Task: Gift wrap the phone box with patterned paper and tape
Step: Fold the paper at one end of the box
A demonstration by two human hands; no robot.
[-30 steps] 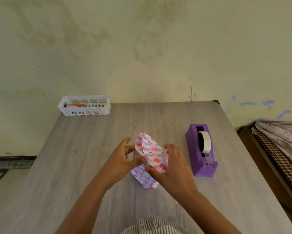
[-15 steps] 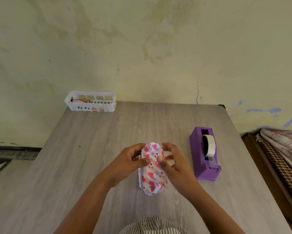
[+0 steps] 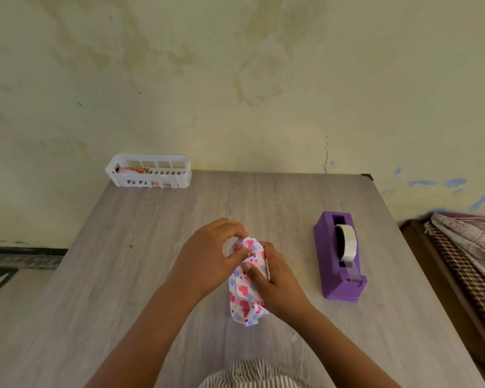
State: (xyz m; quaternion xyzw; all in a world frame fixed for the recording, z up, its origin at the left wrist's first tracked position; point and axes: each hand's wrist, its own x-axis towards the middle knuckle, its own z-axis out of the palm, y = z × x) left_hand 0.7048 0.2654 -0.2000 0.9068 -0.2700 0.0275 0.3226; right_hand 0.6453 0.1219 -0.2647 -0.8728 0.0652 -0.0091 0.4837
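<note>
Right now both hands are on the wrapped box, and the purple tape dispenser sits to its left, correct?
Not quite. In the head view the tape dispenser sits to the right of the wrapped box, not its left. The rest holds: the left hand and right hand are both on the box.

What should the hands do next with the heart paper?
Probably keep the left hand pressing the folded far end of the wrapped box, and reach the right hand to the tape dispenser beside it. Both hands hold the paper, and no tape strip shows on that fold yet.
</note>
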